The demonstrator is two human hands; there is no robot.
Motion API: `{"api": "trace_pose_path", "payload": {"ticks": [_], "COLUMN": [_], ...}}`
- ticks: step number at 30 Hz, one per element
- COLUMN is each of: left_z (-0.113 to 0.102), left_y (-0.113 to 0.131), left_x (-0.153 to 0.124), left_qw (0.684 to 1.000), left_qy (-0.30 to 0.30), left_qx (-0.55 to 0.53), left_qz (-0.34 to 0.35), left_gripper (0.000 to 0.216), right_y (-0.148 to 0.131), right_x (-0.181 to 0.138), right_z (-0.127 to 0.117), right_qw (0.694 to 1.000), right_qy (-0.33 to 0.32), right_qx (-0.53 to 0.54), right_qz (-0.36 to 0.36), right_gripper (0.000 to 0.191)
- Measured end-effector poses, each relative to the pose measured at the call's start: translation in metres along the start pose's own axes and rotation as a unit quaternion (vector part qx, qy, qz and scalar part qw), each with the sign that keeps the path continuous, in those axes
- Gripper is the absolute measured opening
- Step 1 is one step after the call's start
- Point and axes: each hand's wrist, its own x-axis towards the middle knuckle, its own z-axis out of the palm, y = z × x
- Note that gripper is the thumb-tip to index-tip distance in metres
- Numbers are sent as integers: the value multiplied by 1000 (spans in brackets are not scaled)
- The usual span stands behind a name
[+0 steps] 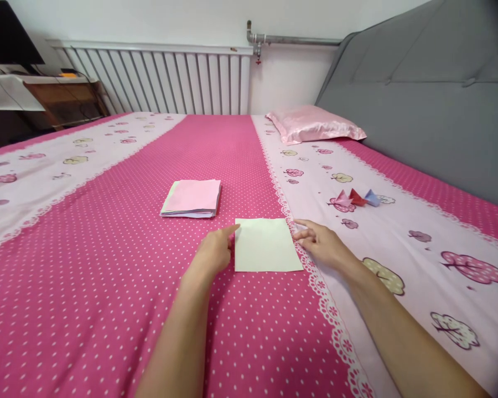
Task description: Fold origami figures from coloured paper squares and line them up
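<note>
A pale yellow-green square sheet of paper [268, 246] lies flat on the bedspread in front of me. My left hand [216, 249] is at its left side, the index finger stretched out onto the upper left edge and the other fingers partly curled below. At the opposite side, my right hand [321, 242] has its fingers apart, with the tips close to or touching the upper right edge. Neither hand grips the sheet. Beyond my left hand sits a stack of coloured paper [193, 197], pink on top.
Three small folded paper shapes, pink [343, 198], red [357, 198] and blue [372, 198], stand to the right on the bedspread [120, 265]. A pink pillow [315, 124] rests against the grey headboard [423, 105]. Behind the bed are a radiator [161, 80] and a desk with a monitor [10, 36].
</note>
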Motion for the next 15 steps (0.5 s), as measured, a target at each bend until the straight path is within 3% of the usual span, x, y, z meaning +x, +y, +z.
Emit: {"api": "trace_pose_path", "payload": {"ticks": [4,7,11,15], "left_z": [5,8,11,10], "left_y": [0,0,2,13], "left_x": [2,4,4,2], "left_qw": [993,987,963,940], "left_qy": [29,12,-39,-28], "left_qx": [-105,-158,-267,-334], "left_qz": [41,40,-1,-62], "left_gripper": [62,56,47,40], "right_y": [-3,-9,-15,-13], "right_x": [-3,-4,-6,-7], "right_z": [2,0,-2,-1], "right_qw": [986,962,937,922], "right_qy": [-78,-126,-146,-138], "right_qx": [148,242,316,358], "right_qz": [-10,-1,35,52], "right_gripper": [64,64,52,40]}}
